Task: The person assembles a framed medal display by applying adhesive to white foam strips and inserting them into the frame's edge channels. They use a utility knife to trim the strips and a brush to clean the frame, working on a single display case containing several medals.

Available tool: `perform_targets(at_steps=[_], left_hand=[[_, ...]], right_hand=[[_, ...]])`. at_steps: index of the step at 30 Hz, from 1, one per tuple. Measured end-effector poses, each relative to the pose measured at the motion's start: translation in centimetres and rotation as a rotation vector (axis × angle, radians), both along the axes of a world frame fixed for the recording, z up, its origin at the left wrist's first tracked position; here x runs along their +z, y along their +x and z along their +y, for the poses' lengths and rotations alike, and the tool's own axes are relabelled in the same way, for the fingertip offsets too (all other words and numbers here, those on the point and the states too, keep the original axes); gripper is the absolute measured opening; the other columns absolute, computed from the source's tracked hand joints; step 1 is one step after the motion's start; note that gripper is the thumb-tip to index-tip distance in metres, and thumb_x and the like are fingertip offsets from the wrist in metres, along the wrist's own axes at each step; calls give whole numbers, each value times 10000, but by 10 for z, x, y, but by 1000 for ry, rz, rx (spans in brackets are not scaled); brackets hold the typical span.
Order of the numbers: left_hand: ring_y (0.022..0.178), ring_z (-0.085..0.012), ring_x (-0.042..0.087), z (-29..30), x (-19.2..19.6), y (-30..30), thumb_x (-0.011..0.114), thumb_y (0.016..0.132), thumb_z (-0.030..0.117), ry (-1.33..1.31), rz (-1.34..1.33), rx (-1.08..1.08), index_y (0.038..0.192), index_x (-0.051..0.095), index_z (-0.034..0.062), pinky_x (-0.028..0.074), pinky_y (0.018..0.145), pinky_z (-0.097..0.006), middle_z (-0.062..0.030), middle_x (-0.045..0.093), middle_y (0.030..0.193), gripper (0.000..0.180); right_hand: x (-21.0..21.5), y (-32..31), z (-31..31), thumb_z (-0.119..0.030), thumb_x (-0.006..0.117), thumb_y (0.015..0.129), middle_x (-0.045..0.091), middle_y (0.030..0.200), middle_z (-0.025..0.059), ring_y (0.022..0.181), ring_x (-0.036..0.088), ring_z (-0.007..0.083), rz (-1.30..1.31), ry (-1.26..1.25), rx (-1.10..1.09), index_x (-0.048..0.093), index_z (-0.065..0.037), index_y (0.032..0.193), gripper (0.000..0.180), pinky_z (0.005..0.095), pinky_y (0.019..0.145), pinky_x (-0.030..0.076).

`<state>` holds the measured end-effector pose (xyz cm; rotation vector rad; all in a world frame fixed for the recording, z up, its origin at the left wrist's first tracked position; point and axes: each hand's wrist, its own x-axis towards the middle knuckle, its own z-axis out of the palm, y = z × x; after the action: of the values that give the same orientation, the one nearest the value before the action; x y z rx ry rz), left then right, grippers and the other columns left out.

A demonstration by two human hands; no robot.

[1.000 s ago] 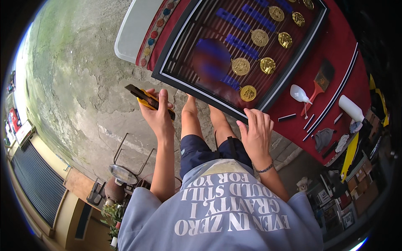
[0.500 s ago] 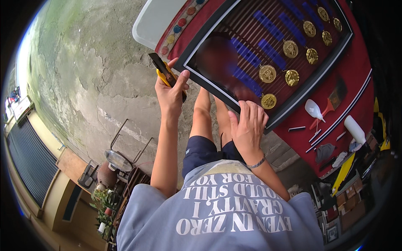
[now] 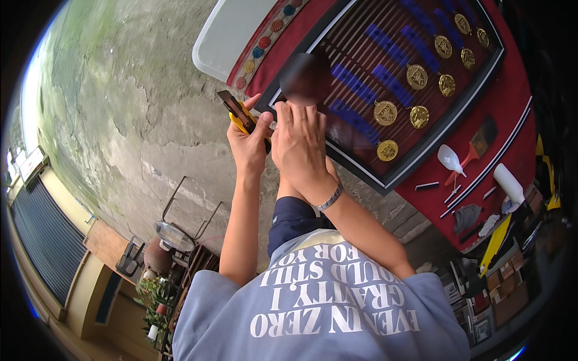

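Note:
My left hand is closed round a yellow and black utility knife, its dark end pointing up and left. That hand is beside the near left corner of a black display frame with a white inner edge. My right hand lies over the frame's edge near that corner, fingers stretched out onto the front panel and their tips pressed down. Behind the reflective panel, several gold medals hang on blue ribbons against a dark red striped backing. Reflections blur part of the panel beyond my right fingers.
The frame rests on a table with a red cloth. Right of it lie a white-bladed tool, a putty knife, a white bottle, thin trim strips and a grey cloth. A metal stand is at lower left.
My right hand has moved left along the frame's near edge, from its middle to the corner by my left hand. The left hand still holds the knife, slightly lower.

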<state>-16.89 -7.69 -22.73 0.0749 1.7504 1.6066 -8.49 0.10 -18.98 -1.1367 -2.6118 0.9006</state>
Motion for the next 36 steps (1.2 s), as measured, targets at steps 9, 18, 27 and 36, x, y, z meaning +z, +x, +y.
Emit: perform_targets(at_steps=[9, 18, 27, 36], left_hand=[[624, -42, 562, -2, -3, -4, 790, 919, 157, -74, 66, -32, 1305, 632, 5, 441, 574, -197, 49, 606, 779, 444], [612, -58, 582, -1, -1, -2, 804, 908, 184, -113, 95, -28, 1303, 640, 8, 456, 568, -201, 43, 597, 776, 462], [636, -117, 609, -18, 20, 30, 531, 1081, 337, -91, 150, 219, 1254, 551, 26, 488, 561, -257, -69, 630, 981, 356], [1139, -318, 622, -35, 88, 132, 330, 1110, 448, 290, -379, 70, 1329, 429, 31, 489, 1022, -449, -146, 626, 1052, 481]], right_hand=[[1, 24, -1, -169, 546, 925, 554, 979, 70, 987, 551, 230, -100, 167, -5, 559, -86, 1040, 142, 383, 862, 427], [22, 175, -15, -210, 706, 894, 595, 1137, 43, 1081, 564, 230, -418, 174, -41, 568, -107, 1234, 381, 415, 927, 423], [47, 202, -16, -279, 689, 936, 591, 1140, 107, 1063, 560, 295, -390, 114, -54, 573, -57, 1254, 405, 459, 925, 426], [56, 127, -51, -371, 567, 1050, 686, 989, 218, 853, 718, 380, 280, -753, -214, 574, 44, 1217, 447, 409, 698, 544]])
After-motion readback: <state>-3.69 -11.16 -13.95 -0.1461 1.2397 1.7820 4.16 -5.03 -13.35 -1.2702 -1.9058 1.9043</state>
